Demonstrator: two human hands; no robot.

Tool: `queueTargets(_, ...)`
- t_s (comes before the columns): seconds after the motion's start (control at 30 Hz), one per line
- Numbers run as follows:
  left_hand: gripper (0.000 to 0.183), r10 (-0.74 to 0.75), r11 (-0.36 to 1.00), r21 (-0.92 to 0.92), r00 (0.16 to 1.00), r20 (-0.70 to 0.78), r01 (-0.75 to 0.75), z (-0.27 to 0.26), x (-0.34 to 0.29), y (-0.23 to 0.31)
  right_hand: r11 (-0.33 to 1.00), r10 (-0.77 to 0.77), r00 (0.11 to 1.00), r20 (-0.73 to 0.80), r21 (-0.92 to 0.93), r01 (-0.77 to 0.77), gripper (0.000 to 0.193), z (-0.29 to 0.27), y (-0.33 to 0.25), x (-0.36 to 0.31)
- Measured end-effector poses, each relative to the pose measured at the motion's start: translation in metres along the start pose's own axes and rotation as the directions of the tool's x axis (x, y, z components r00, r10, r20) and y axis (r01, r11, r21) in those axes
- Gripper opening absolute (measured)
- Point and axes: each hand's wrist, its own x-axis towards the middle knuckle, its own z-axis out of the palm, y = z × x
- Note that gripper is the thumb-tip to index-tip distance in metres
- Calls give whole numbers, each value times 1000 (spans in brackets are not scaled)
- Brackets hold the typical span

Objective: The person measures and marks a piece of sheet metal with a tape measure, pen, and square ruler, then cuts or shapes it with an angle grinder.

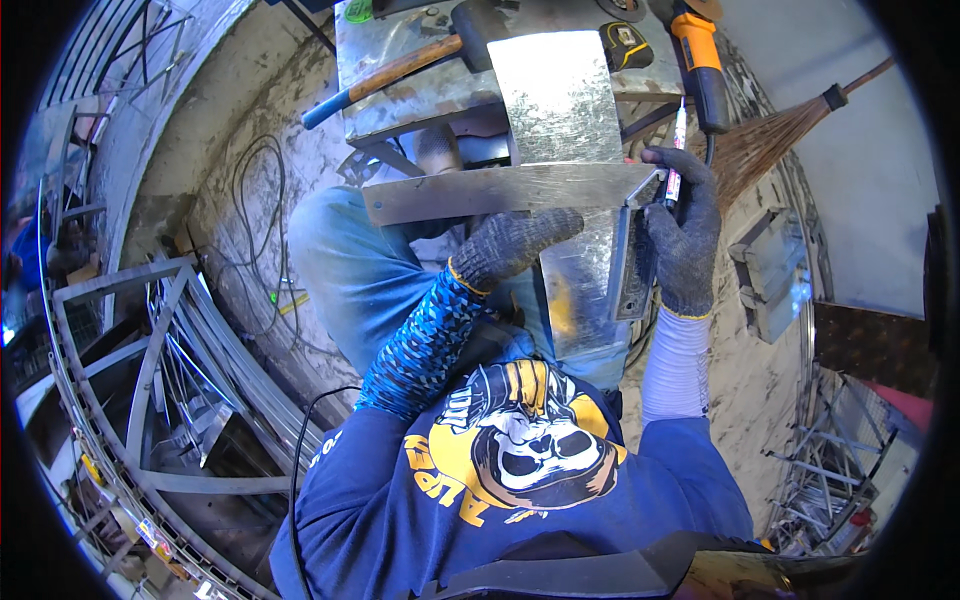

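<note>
A shiny sheet-metal strip point(560, 110) runs from the bench edge down over my lap. Across it lies a try square, its wide steel blade point(470, 192) reaching left and its dark stock point(633, 262) along the strip's right edge. My left hand point(515, 245), in a dark grey knit glove, rests with fingers stretched over the strip, just under the blade; its thumb is hidden. My right hand point(687, 225), gloved too, is closed around a white marker point(679, 150) held upright beside the stock. That hand's fingers are next to the blade's right end.
On the metal bench point(400, 115) lie a hammer point(420, 62), a tape measure point(626, 46) and an orange angle grinder point(698, 60). A broom point(775, 140) leans at the right. Metal frames and bars point(190, 370) fill the left side; a cable point(245, 180) coils on the floor.
</note>
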Motion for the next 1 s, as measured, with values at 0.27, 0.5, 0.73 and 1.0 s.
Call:
queueTargets(0.27,37,-90,987,132,996,14,87,-13,-14,-5,999,-7,997,77,-45,10,64,-6,-20,7)
queueTargets(0.5,32,1,920,390,997,82,-33,-6,-14,-1,993,-24,999,48,-114,29,63,-16,-26,9)
queueTargets(0.73,39,-146,962,-246,983,-112,115,7,-22,-8,990,3,999,45,-139,3,65,-27,-20,6)
queueTargets(1.0,38,-63,974,199,974,-219,108,34,-17,23,992,81,995,65,-104,-74,62,-18,-21,5)
